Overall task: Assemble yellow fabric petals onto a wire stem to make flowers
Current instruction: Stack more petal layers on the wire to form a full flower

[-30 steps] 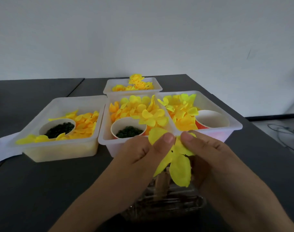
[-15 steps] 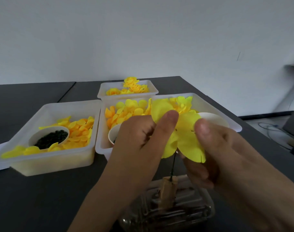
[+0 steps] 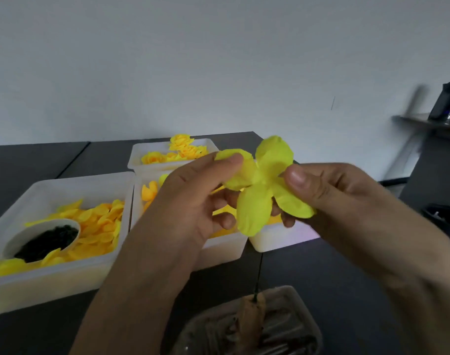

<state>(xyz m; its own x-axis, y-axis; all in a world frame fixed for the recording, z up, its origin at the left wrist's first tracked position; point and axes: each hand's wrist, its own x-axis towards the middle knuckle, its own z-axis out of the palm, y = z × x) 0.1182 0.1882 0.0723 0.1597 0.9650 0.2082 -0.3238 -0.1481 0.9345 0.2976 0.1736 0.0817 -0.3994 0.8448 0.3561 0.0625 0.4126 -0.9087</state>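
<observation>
Four soft, matte yellow fabric petals, joined as one petal piece (image 3: 263, 187), are spreading in a cross at the centre of the frame. The left hand (image 3: 193, 198) is pinching its upper-left lobe between thumb and fingers; the right hand (image 3: 329, 193) is pinching the right lobe likewise. A thin dark wire stem (image 3: 259, 274) is dropping from beneath the piece to a tan cork-like block (image 3: 252, 319) in a clear plastic tray (image 3: 308, 326) at the lower edge. Compared with half a second ago, the piece is sitting higher in the frame with more stem showing. White tubs of loose petals (image 3: 95, 219) are filling the left.
</observation>
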